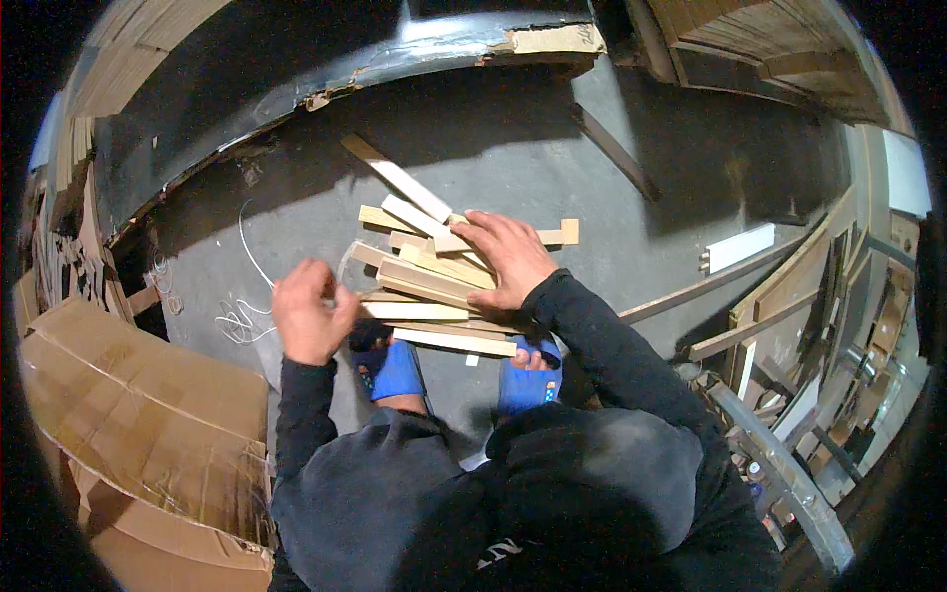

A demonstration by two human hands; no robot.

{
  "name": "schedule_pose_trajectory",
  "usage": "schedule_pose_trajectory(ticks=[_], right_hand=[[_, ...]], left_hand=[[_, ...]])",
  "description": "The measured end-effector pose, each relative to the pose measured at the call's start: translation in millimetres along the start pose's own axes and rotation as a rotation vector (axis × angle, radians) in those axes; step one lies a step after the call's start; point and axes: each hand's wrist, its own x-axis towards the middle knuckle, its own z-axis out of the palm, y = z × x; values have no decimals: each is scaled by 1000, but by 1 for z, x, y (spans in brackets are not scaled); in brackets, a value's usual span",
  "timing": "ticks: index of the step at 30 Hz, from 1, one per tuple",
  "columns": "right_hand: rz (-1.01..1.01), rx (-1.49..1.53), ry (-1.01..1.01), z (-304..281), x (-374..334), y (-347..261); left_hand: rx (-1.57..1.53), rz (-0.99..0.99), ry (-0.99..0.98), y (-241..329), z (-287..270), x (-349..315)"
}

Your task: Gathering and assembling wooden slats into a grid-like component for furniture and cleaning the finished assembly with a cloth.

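Several short wooden strips [434, 279] lie in a loose, overlapping pile on the floor in front of my feet. My right hand [510, 259] rests across the pile's right side, fingers and thumb spread over the strips. Left of the pile, my left hand [314, 311] is closed, thumb against curled fingers, on a thin white string [258, 259]. That string trails from this hand onto the floor, and a pale loop of it rises beside the strips' left ends. Whether it passes under the pile is hidden.
My feet in blue slippers [392, 373] stand just below the pile. A large cardboard box [148, 405] is at the left. Scrap boards [789, 296] lean along the right. A dark panel with a broken edge [395, 59] spans the far side; a dark batten [617, 153] lies on the floor.
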Motion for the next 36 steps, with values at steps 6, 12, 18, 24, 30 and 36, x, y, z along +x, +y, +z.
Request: schedule_pose_trajectory(ticks=[6, 12, 18, 24, 30, 36], right_hand=[[20, -18, -48, -5, -2, 5], [30, -66, -19, -7, 2, -10], [-34, 35, 15, -6, 9, -9], [-17, 35, 155, -22, 27, 10], [69, -55, 110, -14, 90, 16], [83, -18, 169, 1, 88, 31]], left_hand=[[-948, -193, 25, 0, -45, -11], [-1255, -126, 156, 17, -76, -6], [-1170, -18, 620, -10, -95, 3], [194, -139, 816, -25, -79, 11], [-44, -195, -336, 28, 54, -33], [-74, -192, -335, -13, 33, -24]])
